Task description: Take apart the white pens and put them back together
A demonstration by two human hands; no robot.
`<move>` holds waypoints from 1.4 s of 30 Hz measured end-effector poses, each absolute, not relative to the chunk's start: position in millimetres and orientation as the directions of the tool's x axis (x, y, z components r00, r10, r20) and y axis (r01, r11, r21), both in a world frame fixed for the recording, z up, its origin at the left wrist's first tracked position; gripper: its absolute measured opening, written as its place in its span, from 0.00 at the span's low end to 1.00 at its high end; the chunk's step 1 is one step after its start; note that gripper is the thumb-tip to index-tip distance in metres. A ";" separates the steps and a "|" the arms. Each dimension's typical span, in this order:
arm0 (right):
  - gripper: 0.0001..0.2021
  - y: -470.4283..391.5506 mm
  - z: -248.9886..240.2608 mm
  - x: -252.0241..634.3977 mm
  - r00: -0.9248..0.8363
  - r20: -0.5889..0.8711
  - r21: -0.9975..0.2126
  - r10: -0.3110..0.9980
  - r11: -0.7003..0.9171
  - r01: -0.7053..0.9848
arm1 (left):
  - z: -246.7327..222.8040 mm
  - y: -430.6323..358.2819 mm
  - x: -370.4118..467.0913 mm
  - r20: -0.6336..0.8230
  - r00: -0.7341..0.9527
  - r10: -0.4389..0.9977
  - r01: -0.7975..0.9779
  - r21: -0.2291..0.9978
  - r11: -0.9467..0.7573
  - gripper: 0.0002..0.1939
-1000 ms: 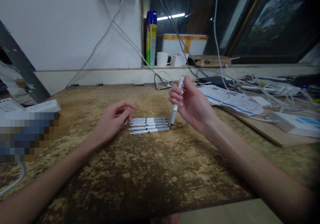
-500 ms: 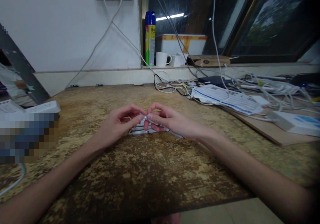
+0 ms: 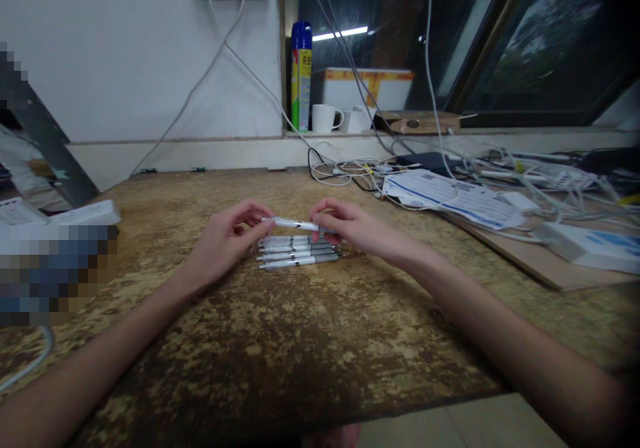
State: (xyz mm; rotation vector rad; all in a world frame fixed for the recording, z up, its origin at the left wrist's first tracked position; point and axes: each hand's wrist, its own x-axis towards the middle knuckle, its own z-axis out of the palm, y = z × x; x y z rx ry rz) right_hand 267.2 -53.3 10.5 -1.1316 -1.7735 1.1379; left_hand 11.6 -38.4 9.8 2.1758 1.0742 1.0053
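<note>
A white pen point(image 3: 295, 224) is held level above the table between both hands. My left hand point(image 3: 227, 238) pinches its left end between thumb and fingers. On its right end, my right hand point(image 3: 350, 228) has the thumb and fingers closed round the grey part. Just below the held pen, several white and grey pens point(image 3: 295, 257) lie side by side on the worn brown table point(image 3: 280, 341), their grey ends pointing right.
Tangled cables point(image 3: 340, 171), a printed sheet point(image 3: 450, 198) and a white box point(image 3: 595, 245) lie at the right. A spray can point(image 3: 301, 78) and a white mug point(image 3: 326, 119) stand on the sill. White power strips point(image 3: 85, 213) are at the left.
My hands have moved apart, and the pen between them now lies level across the gap. The row of pens below shows more fully.
</note>
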 end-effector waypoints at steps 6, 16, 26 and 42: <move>0.09 -34.5 -5.1 281.4 -0.284 0.264 -0.801 0.922 0.374 0.468 | 4.2 -25.8 -0.1 0.390 0.363 0.846 0.540 0.652 -0.532 0.15; 0.10 -24.8 -23.4 283.5 -0.318 0.306 -0.718 0.897 0.437 0.542 | 0.9 -22.1 -1.1 0.339 0.405 0.849 0.631 0.568 -0.528 0.17; 0.10 -22.9 -30.3 282.1 -0.308 0.291 -0.724 0.906 0.419 0.548 | -3.9 -16.8 -4.1 0.295 0.480 0.826 0.636 0.531 -0.560 0.14; 0.08 -19.8 -27.1 274.9 0.017 0.215 -0.962 0.977 0.208 0.174 | -1.0 -23.6 0.3 0.291 0.272 0.917 0.604 0.690 -0.398 0.17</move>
